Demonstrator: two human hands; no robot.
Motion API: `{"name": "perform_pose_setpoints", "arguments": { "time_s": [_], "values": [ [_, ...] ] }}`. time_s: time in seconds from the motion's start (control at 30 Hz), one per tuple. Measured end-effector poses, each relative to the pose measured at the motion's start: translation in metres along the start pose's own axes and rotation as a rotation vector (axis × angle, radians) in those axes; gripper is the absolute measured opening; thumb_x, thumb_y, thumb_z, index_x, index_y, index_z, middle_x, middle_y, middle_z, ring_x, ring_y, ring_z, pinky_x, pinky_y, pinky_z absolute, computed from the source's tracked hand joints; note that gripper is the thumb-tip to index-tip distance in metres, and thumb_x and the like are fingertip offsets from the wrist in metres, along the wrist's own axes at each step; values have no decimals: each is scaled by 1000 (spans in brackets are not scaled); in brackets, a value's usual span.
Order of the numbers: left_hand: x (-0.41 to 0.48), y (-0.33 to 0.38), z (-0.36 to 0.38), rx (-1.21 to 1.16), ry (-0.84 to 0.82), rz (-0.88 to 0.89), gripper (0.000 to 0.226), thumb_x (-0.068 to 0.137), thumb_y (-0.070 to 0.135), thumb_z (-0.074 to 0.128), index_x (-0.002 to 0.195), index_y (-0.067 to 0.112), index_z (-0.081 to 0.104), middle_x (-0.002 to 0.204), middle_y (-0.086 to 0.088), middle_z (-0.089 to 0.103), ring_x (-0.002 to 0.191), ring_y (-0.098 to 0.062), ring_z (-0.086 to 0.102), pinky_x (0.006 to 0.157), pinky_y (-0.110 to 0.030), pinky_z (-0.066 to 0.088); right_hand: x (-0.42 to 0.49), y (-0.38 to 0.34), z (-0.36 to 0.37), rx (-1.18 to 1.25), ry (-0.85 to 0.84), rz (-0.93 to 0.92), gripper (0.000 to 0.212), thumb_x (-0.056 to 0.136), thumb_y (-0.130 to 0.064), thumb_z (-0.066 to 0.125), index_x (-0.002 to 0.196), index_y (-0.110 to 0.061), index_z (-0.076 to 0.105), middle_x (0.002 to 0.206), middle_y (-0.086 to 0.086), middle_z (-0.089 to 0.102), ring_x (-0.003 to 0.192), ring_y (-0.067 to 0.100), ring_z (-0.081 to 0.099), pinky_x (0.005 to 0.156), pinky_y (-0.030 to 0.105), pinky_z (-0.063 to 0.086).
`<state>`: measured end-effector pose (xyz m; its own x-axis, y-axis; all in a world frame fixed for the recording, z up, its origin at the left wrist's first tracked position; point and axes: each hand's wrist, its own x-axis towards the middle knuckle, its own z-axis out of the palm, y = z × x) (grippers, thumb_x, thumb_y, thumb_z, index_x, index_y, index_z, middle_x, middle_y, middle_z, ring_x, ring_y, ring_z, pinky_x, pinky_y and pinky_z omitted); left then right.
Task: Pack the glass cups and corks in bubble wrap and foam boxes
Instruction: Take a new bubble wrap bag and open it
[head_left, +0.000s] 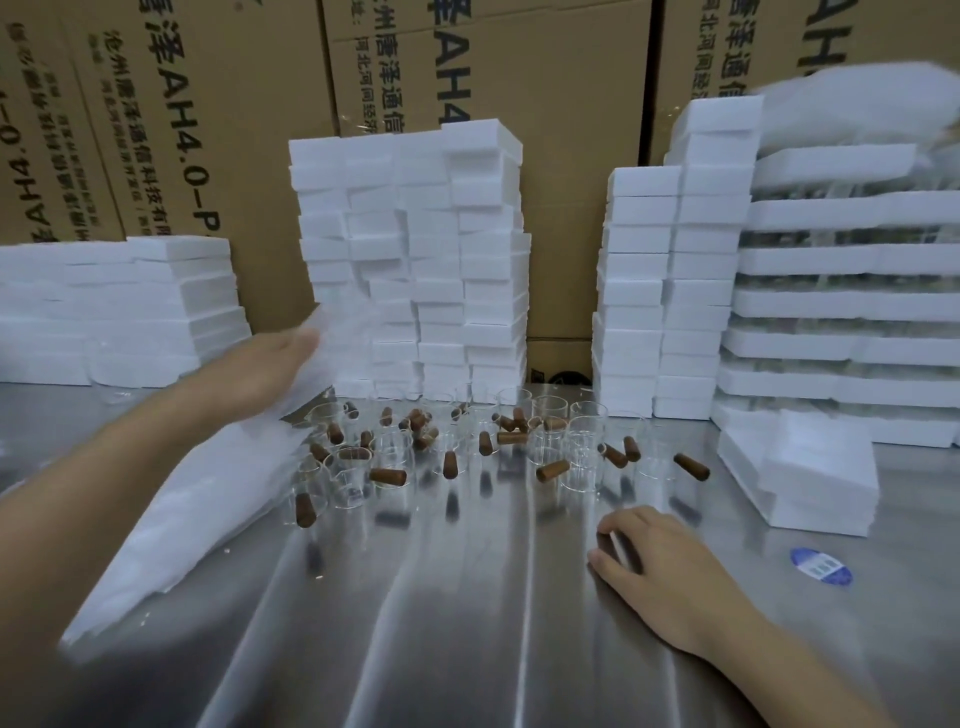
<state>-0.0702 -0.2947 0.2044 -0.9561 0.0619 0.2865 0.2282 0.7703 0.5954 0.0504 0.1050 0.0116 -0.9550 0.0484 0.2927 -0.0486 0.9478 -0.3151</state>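
wrap slopes under the blurred left hand; whether its fingers grip it i cannot tell. right hand rests loosely bent on the steel table, holding nothing. best lay the sheet flat beside it, clear of cups and corks just beyond. foam boxes and cartons stand further back

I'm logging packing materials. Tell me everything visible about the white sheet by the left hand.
The white sheet is thin, translucent, motion-blurred. It slants from the left hand at its upper end down to the steel table at front left; the grip is blurred. Its right edge lies beside the glass cups.
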Motion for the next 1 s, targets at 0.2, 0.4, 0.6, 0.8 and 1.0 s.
{"name": "perform_pose_setpoints", "arguments": {
  "time_s": [0.2,0.4,0.6,0.8,1.0],
  "values": [
    [-45,101,61,-913,-415,97,45,107,65,42,136,45,71,148,15,64,135,-13,63,117,-38,46,-4,-4,-3,8,11,7,39,95,-69,47,120,-41,58,120,-22,53,111,7,52,99,28,43],
    [-78,120,170,-1688,-842,-228,36,105,34,56,110,9,81,118,-12,75,107,-33,74,95,-40,61,-3,-5,-11,321,160,129,3,98,-38,64,98,-39,67,94,-24,68,92,-4,63,79,14,48],
    [-94,105,216,-1680,-966,-304,41,100,39,62,122,9,79,135,-17,70,121,-37,66,123,-53,37,-2,-8,-42,1146,213,485,53,106,-64,37,98,-36,82,98,0,82,92,21,78,88,44,59],
    [-87,102,213,-1616,-951,-297,86,90,85,50,135,16,75,144,-18,67,133,-39,64,124,-60,36,-4,1,-50,1371,163,429,21,97,-33,71,106,-17,80,116,17,77,92,24,72,82,38,55],
    [-82,97,203,-1137,-595,-211,37,105,30,67,133,6,71,121,-12,79,106,-25,79,86,-38,64,-6,3,-57,1341,283,465,12,97,-15,70,105,-13,79,101,8,79,79,20,70,77,38,55]
  ]
}}
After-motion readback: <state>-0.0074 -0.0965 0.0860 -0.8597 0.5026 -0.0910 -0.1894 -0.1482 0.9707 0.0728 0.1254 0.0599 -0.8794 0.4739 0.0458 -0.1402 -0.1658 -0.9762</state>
